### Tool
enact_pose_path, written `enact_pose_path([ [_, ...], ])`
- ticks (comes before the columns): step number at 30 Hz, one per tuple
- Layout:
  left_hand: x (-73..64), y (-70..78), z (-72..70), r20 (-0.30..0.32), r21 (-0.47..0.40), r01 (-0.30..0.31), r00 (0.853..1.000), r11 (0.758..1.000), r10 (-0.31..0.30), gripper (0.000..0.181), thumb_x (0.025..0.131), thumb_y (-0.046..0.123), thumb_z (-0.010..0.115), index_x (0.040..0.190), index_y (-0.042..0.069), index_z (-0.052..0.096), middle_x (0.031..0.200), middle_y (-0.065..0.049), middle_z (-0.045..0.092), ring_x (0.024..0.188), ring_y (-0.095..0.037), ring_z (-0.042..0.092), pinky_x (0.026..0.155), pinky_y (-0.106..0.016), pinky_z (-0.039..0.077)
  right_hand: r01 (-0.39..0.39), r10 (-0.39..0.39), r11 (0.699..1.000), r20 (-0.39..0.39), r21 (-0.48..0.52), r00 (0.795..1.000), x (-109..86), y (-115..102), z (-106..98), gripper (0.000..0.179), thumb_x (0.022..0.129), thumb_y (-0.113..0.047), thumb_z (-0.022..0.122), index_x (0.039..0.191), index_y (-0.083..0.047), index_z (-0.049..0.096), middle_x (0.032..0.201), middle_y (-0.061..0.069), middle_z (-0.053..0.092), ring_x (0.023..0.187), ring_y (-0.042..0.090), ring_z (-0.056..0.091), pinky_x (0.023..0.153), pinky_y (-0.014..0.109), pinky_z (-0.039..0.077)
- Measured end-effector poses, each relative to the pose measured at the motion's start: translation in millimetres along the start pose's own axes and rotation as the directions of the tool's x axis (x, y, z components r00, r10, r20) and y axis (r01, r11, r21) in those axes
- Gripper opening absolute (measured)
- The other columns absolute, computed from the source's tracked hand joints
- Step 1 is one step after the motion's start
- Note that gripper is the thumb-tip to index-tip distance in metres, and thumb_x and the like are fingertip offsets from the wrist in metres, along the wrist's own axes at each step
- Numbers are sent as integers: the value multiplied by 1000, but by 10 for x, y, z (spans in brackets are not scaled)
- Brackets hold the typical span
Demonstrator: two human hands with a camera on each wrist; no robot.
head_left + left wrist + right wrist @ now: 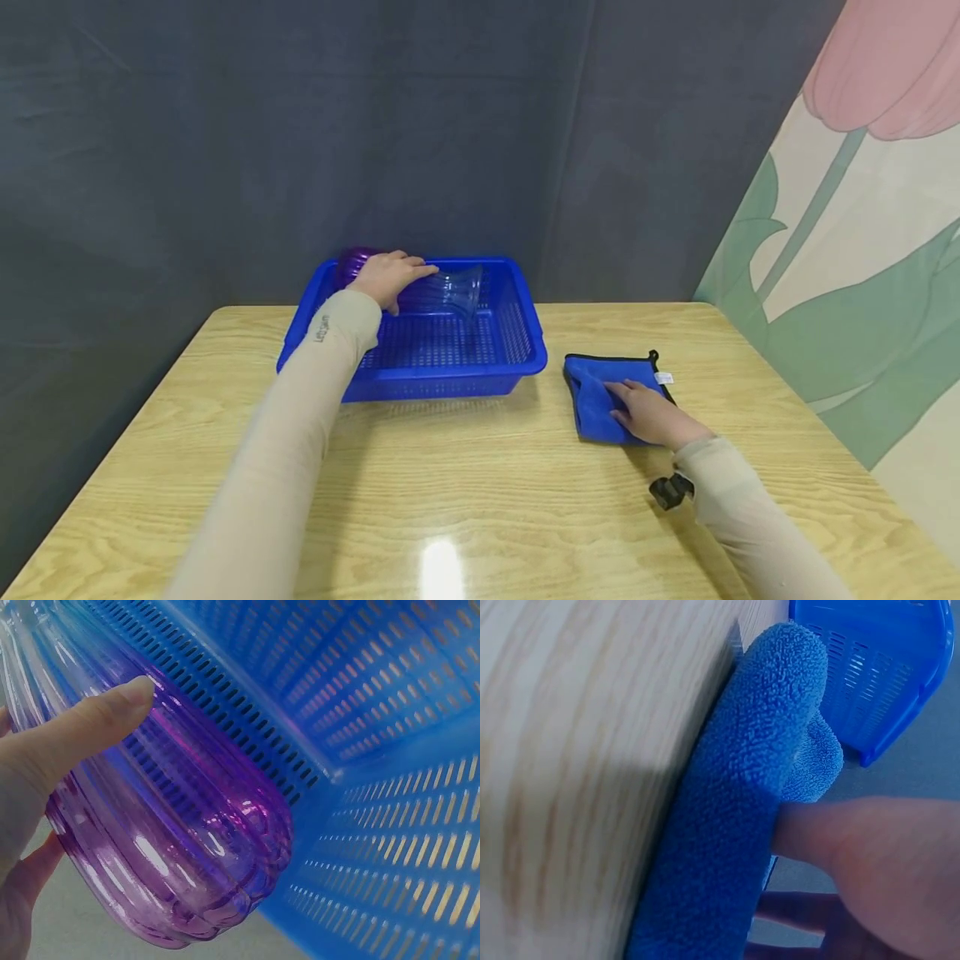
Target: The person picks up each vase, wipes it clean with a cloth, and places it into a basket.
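A fluted glass vase, purple at its base and fading to clear blue toward its flared mouth, lies sideways at the back of the blue plastic basket. My left hand grips it around the middle, thumb along the near side in the left wrist view. Whether the vase touches the basket floor cannot be told. To the right of the basket, a folded blue terry cloth with black edging lies on the table. My right hand rests on this cloth, thumb and fingers apart on its upper side.
The wooden table carries the basket near its back edge. A dark curtain hangs behind it, and a wall with a painted tulip stands on the right. The basket has slotted walls and an open top.
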State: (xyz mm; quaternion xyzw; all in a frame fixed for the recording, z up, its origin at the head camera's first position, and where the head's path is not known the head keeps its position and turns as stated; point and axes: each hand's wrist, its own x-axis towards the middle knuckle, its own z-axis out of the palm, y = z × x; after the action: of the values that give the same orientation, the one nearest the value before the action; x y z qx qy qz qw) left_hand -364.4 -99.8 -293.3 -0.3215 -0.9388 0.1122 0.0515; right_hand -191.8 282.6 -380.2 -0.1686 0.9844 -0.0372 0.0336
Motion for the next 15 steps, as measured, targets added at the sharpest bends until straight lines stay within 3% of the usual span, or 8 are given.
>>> enact_pose_path([
  [7,16,25,68,34,-9,-12,999,1000,12,97,61,11,87,143,19,36,143,-9,46,129,-34,44,103,-47,45,8,-8,1000,-10,-14,1000,1,15,-8,46,88,-12,61,126,10,50,121,34,55,114,52,50,91,59,48],
  [15,30,53,124,23,-34,-1,1000,999,2,96,57,10,88,141,17,41,137,-11,51,124,-35,49,101,-48,46,10,-10,1000,-19,-3,1000,2,27,-11,45,88,-12,61,126,10,50,122,34,55,115,52,49,92,60,47],
])
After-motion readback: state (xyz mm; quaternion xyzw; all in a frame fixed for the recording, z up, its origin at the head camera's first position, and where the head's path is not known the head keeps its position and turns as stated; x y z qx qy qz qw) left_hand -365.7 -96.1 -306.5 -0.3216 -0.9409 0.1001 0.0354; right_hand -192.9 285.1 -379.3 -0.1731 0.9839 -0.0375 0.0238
